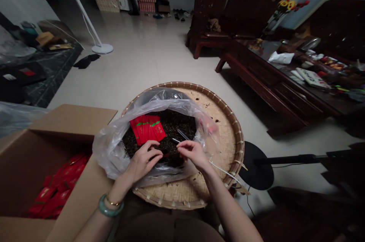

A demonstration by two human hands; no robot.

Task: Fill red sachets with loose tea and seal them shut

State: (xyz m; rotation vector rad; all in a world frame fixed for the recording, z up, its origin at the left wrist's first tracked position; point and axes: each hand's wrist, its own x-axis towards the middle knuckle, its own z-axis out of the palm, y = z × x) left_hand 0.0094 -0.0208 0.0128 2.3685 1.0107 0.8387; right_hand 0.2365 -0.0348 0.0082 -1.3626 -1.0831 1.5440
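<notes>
A cloudy plastic bag (pixel 105 151) lies wide open with dark, loose tea-like leaves (pixel 178 120) inside. On the leaves rests a fanned stack of red packets (pixel 148 128) with green bands. My left hand (pixel 144 160) is over the bag's near side, just below the stack, its curved fingers apart. Opposite it, my right hand (pixel 195 154) has thumb and fingertips pinched together; whatever they hold, if anything, is too small to make out. Close to those fingertips lie a dark pen-like stick (pixel 175 140) and a greyish, shiny strip (pixel 183 134). A faint reddish patch between the hands is unclear.
Beneath the bag is a round woven bamboo tray (pixel 228 128) with scattered leaf bits. An open cardboard box (pixel 74 118) at left contains many red packets (pixel 57 190). A black round stand base (pixel 256 166) is at right, near a dark wooden table (pixel 256 78).
</notes>
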